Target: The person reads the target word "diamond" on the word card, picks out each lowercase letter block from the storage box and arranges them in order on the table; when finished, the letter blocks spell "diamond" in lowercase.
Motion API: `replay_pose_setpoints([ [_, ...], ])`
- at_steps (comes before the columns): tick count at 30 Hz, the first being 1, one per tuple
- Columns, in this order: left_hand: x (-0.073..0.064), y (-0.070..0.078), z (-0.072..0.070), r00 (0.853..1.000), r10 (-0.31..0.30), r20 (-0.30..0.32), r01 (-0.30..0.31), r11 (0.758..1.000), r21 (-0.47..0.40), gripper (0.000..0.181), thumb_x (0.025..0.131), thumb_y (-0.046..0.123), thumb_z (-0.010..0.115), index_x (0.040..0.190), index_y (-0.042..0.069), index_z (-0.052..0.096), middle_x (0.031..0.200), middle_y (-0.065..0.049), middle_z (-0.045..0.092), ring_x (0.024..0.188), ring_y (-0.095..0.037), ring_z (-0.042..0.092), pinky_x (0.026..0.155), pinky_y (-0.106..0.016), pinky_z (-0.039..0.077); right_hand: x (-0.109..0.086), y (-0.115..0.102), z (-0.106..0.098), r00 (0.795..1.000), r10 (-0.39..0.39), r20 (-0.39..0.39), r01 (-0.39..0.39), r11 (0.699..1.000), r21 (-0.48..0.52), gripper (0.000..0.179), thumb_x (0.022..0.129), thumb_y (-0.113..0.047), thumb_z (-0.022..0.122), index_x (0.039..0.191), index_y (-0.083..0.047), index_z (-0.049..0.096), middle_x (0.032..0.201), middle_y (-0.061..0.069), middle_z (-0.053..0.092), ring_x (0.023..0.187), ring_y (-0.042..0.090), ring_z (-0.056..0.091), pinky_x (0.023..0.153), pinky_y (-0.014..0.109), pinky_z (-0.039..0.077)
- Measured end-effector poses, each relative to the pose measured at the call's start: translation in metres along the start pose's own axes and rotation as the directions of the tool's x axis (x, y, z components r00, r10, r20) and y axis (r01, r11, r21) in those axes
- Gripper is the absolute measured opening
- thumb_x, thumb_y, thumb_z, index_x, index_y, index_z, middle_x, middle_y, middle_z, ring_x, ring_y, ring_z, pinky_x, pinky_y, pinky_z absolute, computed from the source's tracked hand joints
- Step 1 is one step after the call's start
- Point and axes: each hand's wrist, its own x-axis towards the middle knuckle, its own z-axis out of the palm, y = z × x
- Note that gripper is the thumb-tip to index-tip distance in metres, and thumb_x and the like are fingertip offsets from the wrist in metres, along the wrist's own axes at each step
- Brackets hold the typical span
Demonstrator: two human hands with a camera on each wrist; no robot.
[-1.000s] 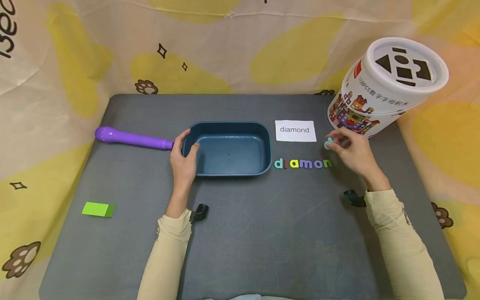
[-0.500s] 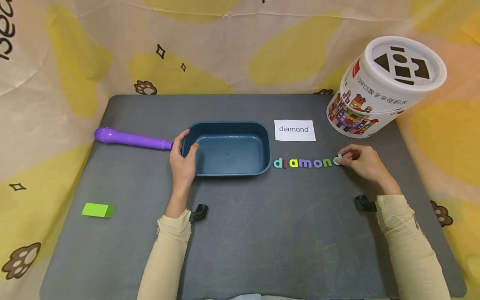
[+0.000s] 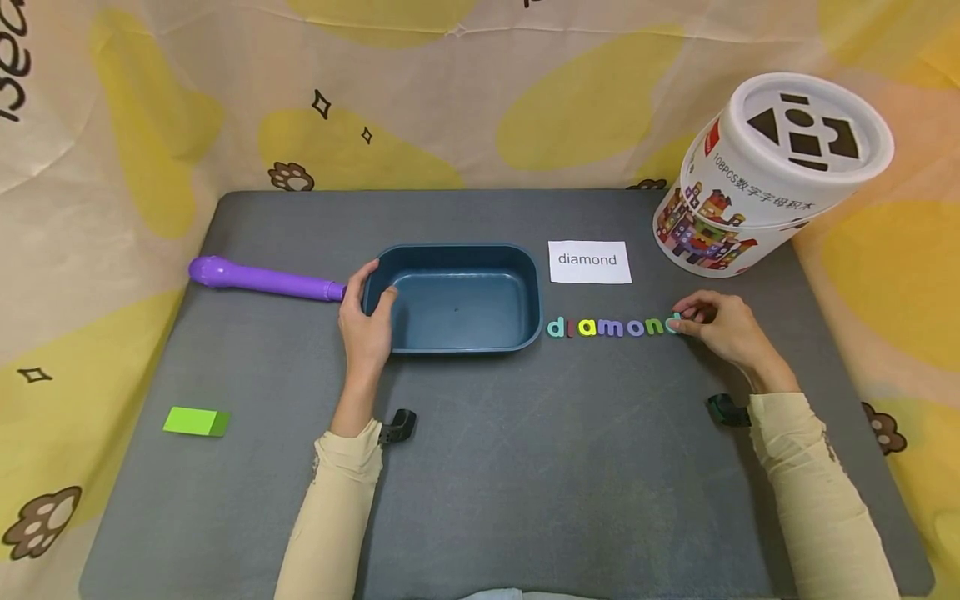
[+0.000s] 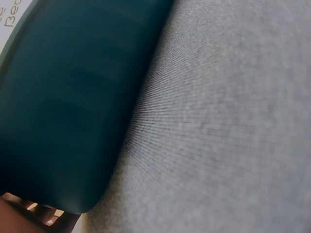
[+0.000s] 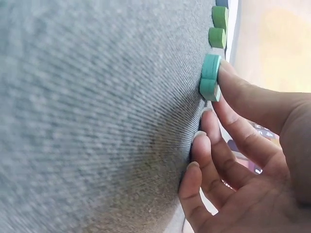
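Observation:
My left hand (image 3: 367,325) grips the left end of a dark blue rectangular basin (image 3: 457,342), thumb over the rim and fingers along the outside wall. In the left wrist view the basin's side (image 4: 73,97) fills the left half, with fingers at its lower end. At the right end of a row of coloured letters, my right hand (image 3: 723,333) pinches a teal letter d (image 5: 210,77) between thumb and fingers, close on the tabletop. To its left lie a green n (image 3: 654,326), a purple o (image 3: 635,327), a purple m (image 3: 611,327) and several more, ending in another teal d (image 3: 556,327).
A white card reading "diamond" (image 3: 589,262) lies above the letters. A big white lidded tub (image 3: 772,175) stands at the back right. On the left are a purple microphone-shaped stick (image 3: 262,277) and a green block (image 3: 197,421). Patterned cloth (image 3: 420,92) surrounds the grey table (image 3: 480,483).
My right hand has brought the teal d from beside the tub down and right to the row's end, then slightly left against the n. The left hand stays on the basin.

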Motion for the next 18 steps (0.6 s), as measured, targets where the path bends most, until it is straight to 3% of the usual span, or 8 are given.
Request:
replay_pose_setpoints([
  [5, 0.008, -0.019, -0.001, 1.000, 0.016, 0.003, -0.016, 1.000, 0.020, 0.048, 0.103, 0.020, 0.066, 0.150, 0.024, 0.059, 0.162, 0.005, 0.052, 0.158, -0.011, 0.033, 0.130, -0.044, 0.025, 0.000, -0.001, 0.002, 1.000, -0.013, -0.023, 0.013, 1.000, -0.012, 0.026, 0.096, -0.017, 0.080, 0.113, 0.001, 0.073, 0.095, 0.008, 0.063, 0.077, 0.008, 0.051, 0.067, 0.022, 0.040],
  [13, 0.011, -0.020, -0.006, 0.998, 0.011, 0.054, -0.017, 0.994, 0.112, 0.053, 0.104, 0.037, 0.065, 0.154, 0.027, 0.053, 0.167, 0.004, 0.046, 0.159, -0.014, 0.033, 0.130, -0.048, 0.026, 0.001, -0.011, -0.002, 0.999, -0.031, -0.023, 0.030, 0.997, -0.072, 0.037, 0.099, -0.024, 0.076, 0.125, 0.000, 0.067, 0.106, 0.016, 0.066, 0.084, 0.012, 0.056, 0.069, 0.021, 0.040],
  [16, 0.012, -0.019, -0.007, 0.996, 0.038, 0.084, -0.055, 0.977, 0.207, 0.059, 0.105, 0.047, 0.060, 0.159, 0.026, 0.046, 0.169, -0.002, 0.043, 0.159, -0.024, 0.035, 0.128, -0.054, 0.028, 0.002, -0.020, -0.002, 0.995, -0.067, -0.076, 0.061, 0.996, -0.071, 0.043, 0.103, -0.029, 0.071, 0.133, 0.001, 0.063, 0.117, 0.022, 0.067, 0.097, 0.026, 0.062, 0.077, 0.028, 0.046],
  [18, 0.013, -0.018, -0.007, 0.992, 0.083, 0.093, -0.107, 0.947, 0.303, 0.064, 0.106, 0.053, 0.056, 0.162, 0.024, 0.042, 0.168, -0.006, 0.043, 0.156, -0.031, 0.037, 0.126, -0.058, 0.029, 0.004, -0.030, 0.001, 0.987, -0.103, -0.121, 0.095, 0.993, -0.065, 0.049, 0.104, -0.031, 0.068, 0.140, 0.001, 0.060, 0.129, 0.026, 0.064, 0.110, 0.037, 0.061, 0.088, 0.042, 0.049],
])
